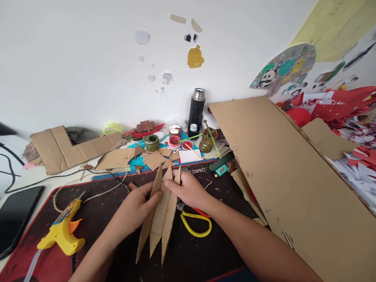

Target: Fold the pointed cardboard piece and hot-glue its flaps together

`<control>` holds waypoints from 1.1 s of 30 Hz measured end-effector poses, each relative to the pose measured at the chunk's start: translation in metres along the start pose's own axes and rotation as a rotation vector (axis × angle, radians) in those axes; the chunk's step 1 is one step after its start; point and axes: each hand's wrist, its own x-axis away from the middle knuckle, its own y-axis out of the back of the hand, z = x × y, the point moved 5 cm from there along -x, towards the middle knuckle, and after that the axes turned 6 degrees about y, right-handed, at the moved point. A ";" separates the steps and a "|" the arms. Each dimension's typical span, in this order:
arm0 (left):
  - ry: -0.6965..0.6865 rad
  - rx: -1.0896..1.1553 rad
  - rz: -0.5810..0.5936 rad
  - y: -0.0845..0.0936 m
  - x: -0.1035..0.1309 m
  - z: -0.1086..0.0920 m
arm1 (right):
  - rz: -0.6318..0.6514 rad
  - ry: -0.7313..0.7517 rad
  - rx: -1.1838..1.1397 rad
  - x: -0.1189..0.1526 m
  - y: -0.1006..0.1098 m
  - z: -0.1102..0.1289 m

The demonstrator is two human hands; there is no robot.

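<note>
Between my hands is a folded cardboard piece [159, 219] with three long panels, each tapering to a point at both ends. My left hand [140, 205] grips its left panel, thumb on the inner face and fingers behind. On the upper right part, my right hand [189, 188] pinches the cardboard with the thumb in front; its other fingers are mostly hidden behind. Just right of the piece lie scissors with a yellow handle [197, 225], partly covered by my right hand and the cardboard. A yellow hot glue gun [63, 231] rests on the dark mat to the left.
Paint pots [152, 143], cardboard scraps [155, 159] and a black thermos [196, 107] stand along the wall. A large cardboard sheet [293, 164] leans across the right side. A phone [20, 219] lies at the left edge, near a cable and twine [102, 192].
</note>
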 end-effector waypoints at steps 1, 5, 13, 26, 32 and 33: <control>-0.005 -0.002 -0.006 0.000 0.000 0.000 | -0.004 0.002 -0.001 0.000 0.000 0.000; -0.014 -0.007 -0.017 -0.001 0.000 -0.002 | -0.013 0.006 0.017 0.000 0.000 0.000; -0.004 0.097 -0.164 0.018 -0.001 -0.003 | -0.027 -0.042 -0.259 -0.001 0.000 -0.002; 0.125 0.968 -0.577 0.052 0.003 0.018 | -0.153 0.004 -0.260 -0.001 0.009 0.002; -0.008 0.854 -0.131 0.022 0.011 -0.002 | -0.128 -0.028 -0.243 -0.005 -0.004 -0.006; -0.054 0.801 -0.009 0.015 0.016 -0.010 | -0.120 -0.027 -0.235 -0.006 -0.005 -0.006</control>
